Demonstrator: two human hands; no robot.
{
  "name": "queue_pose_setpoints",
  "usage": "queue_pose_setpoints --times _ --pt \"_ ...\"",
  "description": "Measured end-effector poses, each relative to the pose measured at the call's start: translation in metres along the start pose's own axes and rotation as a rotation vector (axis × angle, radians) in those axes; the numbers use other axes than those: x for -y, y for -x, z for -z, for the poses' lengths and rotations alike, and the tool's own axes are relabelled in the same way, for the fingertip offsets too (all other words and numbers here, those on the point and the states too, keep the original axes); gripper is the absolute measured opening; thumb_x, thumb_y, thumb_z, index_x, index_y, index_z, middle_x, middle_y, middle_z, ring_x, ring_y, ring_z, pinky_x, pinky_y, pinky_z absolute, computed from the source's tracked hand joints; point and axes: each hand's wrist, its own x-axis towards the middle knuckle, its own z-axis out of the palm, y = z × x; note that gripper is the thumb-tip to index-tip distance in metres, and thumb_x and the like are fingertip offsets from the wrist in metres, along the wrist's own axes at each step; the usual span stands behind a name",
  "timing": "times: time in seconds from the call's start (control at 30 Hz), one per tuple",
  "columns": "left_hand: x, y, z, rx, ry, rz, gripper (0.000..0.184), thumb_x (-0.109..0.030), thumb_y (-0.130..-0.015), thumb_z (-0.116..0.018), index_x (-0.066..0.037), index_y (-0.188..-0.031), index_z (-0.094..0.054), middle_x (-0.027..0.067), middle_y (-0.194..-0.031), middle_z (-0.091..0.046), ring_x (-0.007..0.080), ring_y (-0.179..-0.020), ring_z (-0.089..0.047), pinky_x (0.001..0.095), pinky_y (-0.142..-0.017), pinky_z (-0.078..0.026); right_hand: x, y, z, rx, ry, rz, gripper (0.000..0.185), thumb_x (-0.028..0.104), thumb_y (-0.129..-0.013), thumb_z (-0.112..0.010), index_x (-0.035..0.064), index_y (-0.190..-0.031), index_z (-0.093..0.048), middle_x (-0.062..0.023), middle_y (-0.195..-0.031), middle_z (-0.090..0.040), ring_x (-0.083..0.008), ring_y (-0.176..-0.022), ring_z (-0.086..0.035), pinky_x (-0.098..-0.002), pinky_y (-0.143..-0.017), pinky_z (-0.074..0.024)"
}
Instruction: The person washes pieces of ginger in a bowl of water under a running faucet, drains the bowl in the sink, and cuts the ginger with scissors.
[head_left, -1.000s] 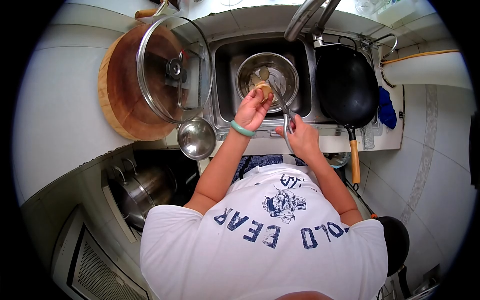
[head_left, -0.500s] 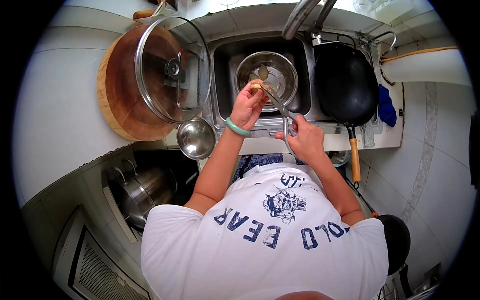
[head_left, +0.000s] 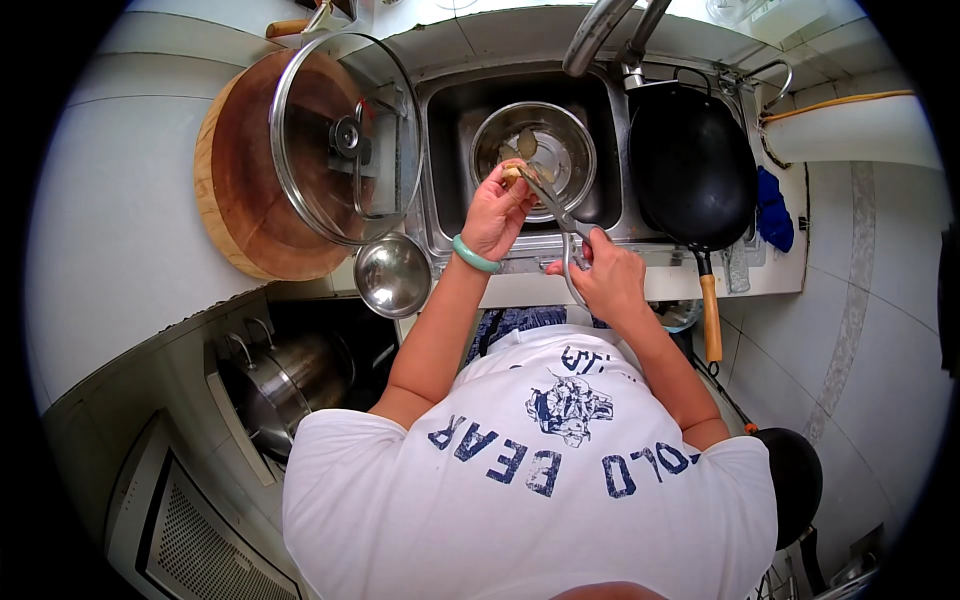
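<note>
Over the sink, my left hand (head_left: 494, 216) pinches a small pale-brown food piece (head_left: 512, 174); a green bangle circles that wrist. My right hand (head_left: 610, 277) is closed on the handles of metal scissors (head_left: 560, 214), whose blades reach up to the piece at my left fingertips. Just beyond both hands a round steel bowl (head_left: 583, 135) stands in the sink (head_left: 448, 110). Several flat pieces (head_left: 527, 142) lie inside it, partly hidden by my fingers. What exactly the food is, I cannot tell.
A glass lid (head_left: 385, 60) leans over a round wooden board (head_left: 225, 200) at the left, with a small steel bowl (head_left: 393, 275) in front. Right of the sink rests a black wok (head_left: 692, 165), its wooden handle towards me. The faucet (head_left: 598, 38) hangs above the sink's back edge.
Over the last second my left hand has moved slightly left and turned with the food piece. The scissor blades have shifted left with it. My right hand has barely moved.
</note>
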Motion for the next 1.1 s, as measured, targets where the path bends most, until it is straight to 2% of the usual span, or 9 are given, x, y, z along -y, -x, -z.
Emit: queue_pose_setpoints --times 0.27,0.67,1.1 --pt "-0.001 0.003 -0.001 -0.007 -0.003 0.0 0.025 -0.011 -0.087 -0.057 -0.005 -0.111 -0.05 0.0035 -0.098 -0.059 0.0121 -0.087 -0.057 0.0246 -0.08 -0.048 -0.007 0.0 -0.008 -0.016 -0.014 0.019 0.039 0.037 -0.071 -0.067 0.0028 -0.077 -0.051 -0.0084 -0.064 -0.059 -0.0279 -0.058 -0.06 -0.0376 -0.056 -0.0448" --pt "-0.004 0.004 -0.003 -0.031 -0.003 0.004 0.027 -0.009 -0.086 -0.059 -0.005 -0.111 -0.049 0.0041 -0.095 -0.058 0.0123 -0.082 -0.054 0.0232 -0.074 -0.046 -0.008 0.0 -0.006 -0.012 -0.018 -0.012 0.036 0.036 -0.074 -0.066 0.0027 -0.075 -0.051 -0.0103 -0.061 -0.059 -0.0299 -0.058 -0.06 -0.039 -0.056 -0.0441" --pt "-0.013 0.0 0.003 -0.034 -0.078 0.016 0.022 -0.009 -0.086 -0.059 -0.006 -0.107 -0.051 0.0019 -0.095 -0.058 0.011 -0.085 -0.056 0.0234 -0.073 -0.047 -0.011 -0.002 -0.004 -0.018 -0.004 0.015 0.037 0.039 -0.074 -0.064 0.004 -0.069 -0.053 -0.0093 -0.055 -0.057 -0.0294 -0.053 -0.059 -0.0392 -0.055 -0.0449"
